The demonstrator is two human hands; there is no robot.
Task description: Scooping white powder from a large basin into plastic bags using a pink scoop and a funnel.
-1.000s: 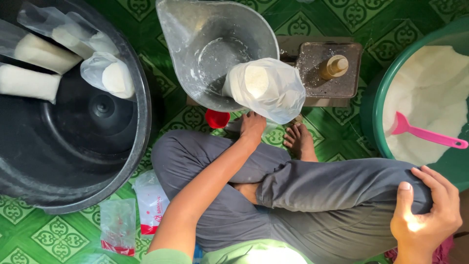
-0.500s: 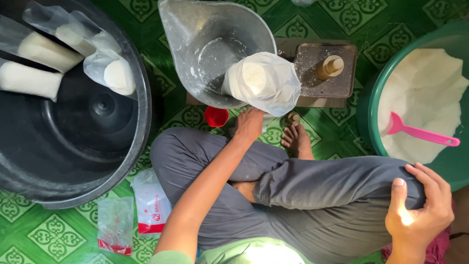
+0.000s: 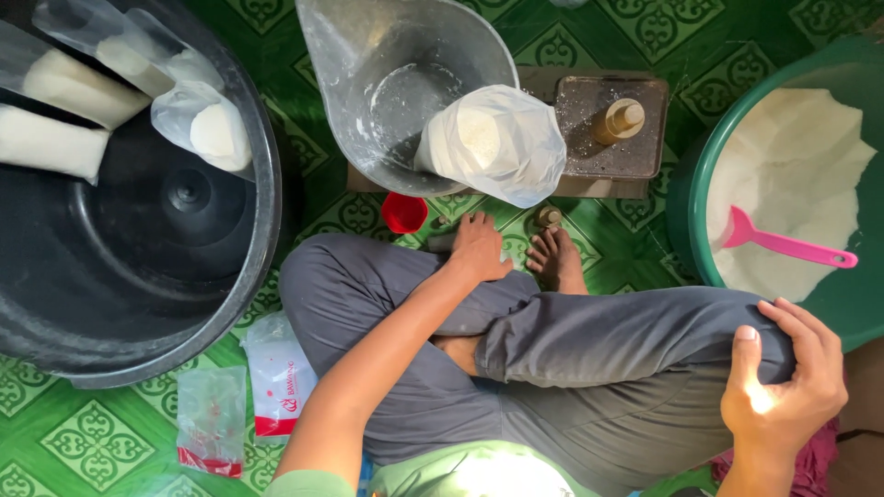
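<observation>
Left hand (image 3: pixel 479 247) sits low by the shin, fingers spread loosely toward the floor mat (image 3: pixel 645 239), holding nothing; fingertips point at the filled plastic bag (image 3: pixel 497 138) just above, a small gap between them, no contact. Bag holds white powder, upright, leaning against the rim of the clear scale pan (image 3: pixel 405 92), mouth open and slack. Pan rests on a balance scale (image 3: pixel 608 133) with a brass weight (image 3: pixel 619 120) standing on its flat platform. Small red cap (image 3: pixel 404 213) on the floor just left of the left hand, near the pan's lower edge. Right hand (image 3: pixel 783 387) is wrapped over the right knee of the grey trousers (image 3: pixel 589 340), fingers curled on fabric, gripping only cloth. Green basin (image 3: pixel 709 184) at right, well apart from the left hand, heaped with white powder (image 3: pixel 792 175); pink scoop (image 3: pixel 783 244) lies in it, handle pointing right. Black tub (image 3: pixel 138 239) at left, several filled bags (image 3: pixel 198 124) laid against its upper wall. Two empty printed bags (image 3: pixel 276 373) flat on the floor below the tub, beside the left knee. Bare foot (image 3: pixel 555 258) tucked just right of the left hand.
</observation>
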